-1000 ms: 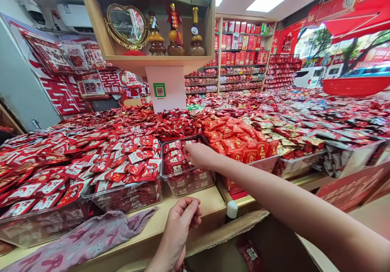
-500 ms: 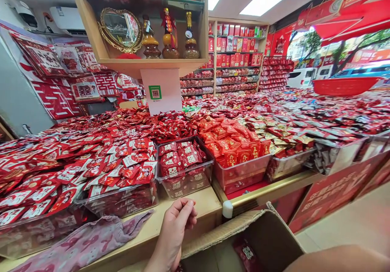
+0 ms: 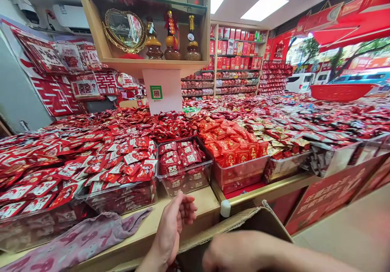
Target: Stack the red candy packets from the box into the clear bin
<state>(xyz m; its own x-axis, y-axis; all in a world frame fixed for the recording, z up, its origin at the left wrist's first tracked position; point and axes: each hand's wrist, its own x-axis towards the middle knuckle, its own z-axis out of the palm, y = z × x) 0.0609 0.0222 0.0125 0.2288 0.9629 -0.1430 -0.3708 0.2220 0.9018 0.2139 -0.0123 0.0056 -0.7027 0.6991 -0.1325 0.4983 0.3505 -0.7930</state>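
Note:
My left hand [image 3: 175, 225] is held up over the near edge of the wooden counter, thumb raised and fingers loosely curved, with nothing in it. Just beyond it stands a clear plastic bin [image 3: 184, 179] of dark red packets [image 3: 179, 158] printed with white double-happiness characters. Blurred by motion, my right hand [image 3: 224, 249] is low over the open cardboard box [image 3: 268, 220]. Its fingers are hidden, so whether it holds anything cannot be seen. The hand and forearm cover most of the box's inside.
A pinkish cloth [image 3: 82, 239] lies along the counter's front left. Bins of bright red packets [image 3: 236, 146] and red-and-white packets [image 3: 122, 162] flank the middle bin. A white-capped rail end [image 3: 225, 209] juts out by the box. Overhead hangs a display shelf [image 3: 152, 64].
My right forearm has swung left across the box, bringing the right hand into view. The left hand's fingers have loosened from a closed pose, the thumb lifting away.

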